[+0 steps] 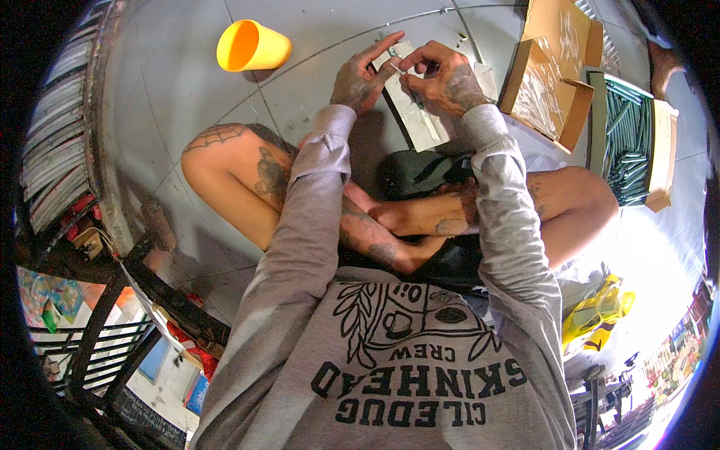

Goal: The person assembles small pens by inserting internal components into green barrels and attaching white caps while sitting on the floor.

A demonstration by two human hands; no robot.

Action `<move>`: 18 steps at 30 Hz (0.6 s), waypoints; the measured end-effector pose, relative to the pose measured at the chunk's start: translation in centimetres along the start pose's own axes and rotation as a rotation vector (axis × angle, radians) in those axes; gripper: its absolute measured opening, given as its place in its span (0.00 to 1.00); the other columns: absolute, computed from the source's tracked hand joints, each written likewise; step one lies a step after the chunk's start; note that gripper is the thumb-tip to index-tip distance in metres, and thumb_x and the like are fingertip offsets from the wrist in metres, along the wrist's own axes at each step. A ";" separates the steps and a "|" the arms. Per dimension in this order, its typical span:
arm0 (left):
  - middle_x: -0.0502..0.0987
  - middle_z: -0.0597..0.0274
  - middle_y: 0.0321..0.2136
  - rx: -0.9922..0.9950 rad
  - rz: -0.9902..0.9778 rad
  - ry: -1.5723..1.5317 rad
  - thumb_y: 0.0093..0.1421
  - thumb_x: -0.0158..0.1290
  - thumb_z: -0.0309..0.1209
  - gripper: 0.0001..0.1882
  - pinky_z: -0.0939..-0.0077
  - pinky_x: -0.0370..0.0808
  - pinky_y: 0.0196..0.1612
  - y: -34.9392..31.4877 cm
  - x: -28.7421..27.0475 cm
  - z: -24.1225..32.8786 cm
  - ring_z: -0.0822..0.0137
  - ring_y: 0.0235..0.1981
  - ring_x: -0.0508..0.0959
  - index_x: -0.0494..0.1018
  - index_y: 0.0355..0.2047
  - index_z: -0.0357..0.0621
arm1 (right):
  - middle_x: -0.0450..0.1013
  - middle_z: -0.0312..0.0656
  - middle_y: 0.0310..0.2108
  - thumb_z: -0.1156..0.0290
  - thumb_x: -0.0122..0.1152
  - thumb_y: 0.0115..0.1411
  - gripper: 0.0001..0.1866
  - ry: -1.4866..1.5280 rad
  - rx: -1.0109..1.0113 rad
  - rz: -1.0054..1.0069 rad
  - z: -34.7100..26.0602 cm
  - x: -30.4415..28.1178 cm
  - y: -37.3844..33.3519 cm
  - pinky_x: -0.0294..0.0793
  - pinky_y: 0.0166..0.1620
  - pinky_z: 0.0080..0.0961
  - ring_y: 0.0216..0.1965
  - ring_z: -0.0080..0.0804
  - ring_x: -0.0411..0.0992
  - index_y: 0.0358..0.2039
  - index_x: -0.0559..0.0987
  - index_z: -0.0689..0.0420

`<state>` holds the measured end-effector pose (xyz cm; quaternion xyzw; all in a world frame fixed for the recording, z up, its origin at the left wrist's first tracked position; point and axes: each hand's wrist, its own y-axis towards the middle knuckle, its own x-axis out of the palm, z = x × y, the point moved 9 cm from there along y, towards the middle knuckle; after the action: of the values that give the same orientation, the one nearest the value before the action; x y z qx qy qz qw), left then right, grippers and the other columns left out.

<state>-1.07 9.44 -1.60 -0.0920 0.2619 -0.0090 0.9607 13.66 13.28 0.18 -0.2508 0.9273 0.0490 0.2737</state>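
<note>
My right hand [450, 78] is closed in a pinch, its thumb and index finger at a small thin white stick [396, 70]. Close against it, my left hand [361, 84] stretches its index finger out past the stick. The left thumb bends toward the stick, and the other left fingers are mostly hidden. Both hands are above a flat pale board [424, 129] that lies on the floor in front of my crossed legs. A small greenish piece [393, 51] shows at the board's far end, partly behind the fingers.
An open cardboard box [546, 120] with thin white pieces stands at the right. Beyond it, another box [663, 150] holds many dark green pen-like sticks [627, 112]. A yellow cup [270, 49] lies on its side at the far left. Dark racks [94, 112] line the left edge.
</note>
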 end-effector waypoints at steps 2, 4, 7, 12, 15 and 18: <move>0.77 0.68 0.57 0.001 -0.003 0.014 0.63 0.56 0.53 0.27 0.81 0.68 0.28 0.0 0.0 0.0 0.78 0.19 0.61 0.70 0.62 0.74 | 0.70 0.32 0.27 0.65 0.73 0.52 0.10 -0.004 -0.014 -0.002 0.0 0.0 0.0 0.73 0.35 0.23 0.28 0.20 0.69 0.34 0.85 0.53; 0.77 0.69 0.57 -0.008 -0.012 0.001 0.63 0.55 0.53 0.27 0.81 0.68 0.28 0.1 0.1 -0.1 0.78 0.19 0.61 0.69 0.63 0.74 | 0.70 0.32 0.27 0.65 0.72 0.52 0.10 -0.013 -0.029 0.008 -0.2 -0.1 0.0 0.73 0.35 0.24 0.28 0.20 0.69 0.34 0.85 0.53; 0.78 0.70 0.55 0.005 -0.008 -0.054 0.63 0.55 0.54 0.27 0.80 0.68 0.28 0.0 0.0 0.0 0.78 0.20 0.62 0.69 0.63 0.75 | 0.71 0.33 0.27 0.64 0.72 0.54 0.10 -0.061 -0.002 0.005 -0.2 -0.1 0.2 0.73 0.36 0.25 0.28 0.23 0.69 0.34 0.86 0.53; 0.82 0.72 0.45 -0.041 -0.038 0.013 0.62 0.55 0.56 0.28 0.77 0.69 0.28 0.2 0.4 -1.2 0.77 0.20 0.63 0.70 0.62 0.75 | 0.71 0.36 0.28 0.65 0.70 0.57 0.10 -0.023 -0.048 0.037 0.3 0.3 0.4 0.73 0.36 0.27 0.28 0.26 0.70 0.36 0.85 0.57; 0.83 0.71 0.41 -0.005 0.004 0.020 0.62 0.54 0.57 0.27 0.76 0.69 0.28 0.0 0.1 -0.3 0.75 0.19 0.63 0.70 0.62 0.75 | 0.72 0.38 0.29 0.67 0.69 0.58 0.10 0.018 -0.060 0.066 -0.1 0.3 0.0 0.72 0.36 0.28 0.28 0.27 0.71 0.37 0.84 0.59; 0.83 0.70 0.44 -0.002 -0.001 0.031 0.62 0.54 0.58 0.28 0.75 0.70 0.28 0.2 0.0 0.1 0.74 0.18 0.63 0.71 0.61 0.74 | 0.72 0.40 0.29 0.68 0.68 0.58 0.10 0.022 -0.084 0.135 -0.6 0.1 -0.5 0.72 0.37 0.29 0.29 0.30 0.72 0.36 0.83 0.61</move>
<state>-1.06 9.67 -1.59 -0.0928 0.2767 -0.0105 0.9564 13.57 12.65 0.64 -0.1995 0.9421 0.1035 0.2489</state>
